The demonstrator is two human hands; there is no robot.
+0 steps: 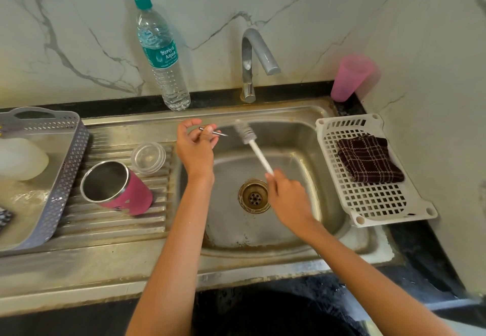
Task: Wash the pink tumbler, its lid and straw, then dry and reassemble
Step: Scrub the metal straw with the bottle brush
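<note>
Both your bare forearms reach forward over the basin. Your left hand [196,147] is the higher one, its fingers curled and pinching a thin silver metal straw [215,132]. Your right hand [288,199], lower, grips the handle end of a white bristled bottle brush [259,155].

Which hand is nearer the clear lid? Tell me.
Left. The left hand, pinching the straw, is right of the lid; the right hand, holding the brush, is farther right, over the drain.

White marble-look wall [79,33] w/ grey veins at back & right. Steel sink [263,233] in black counter [415,246]; tap [259,46] at rear.
</note>
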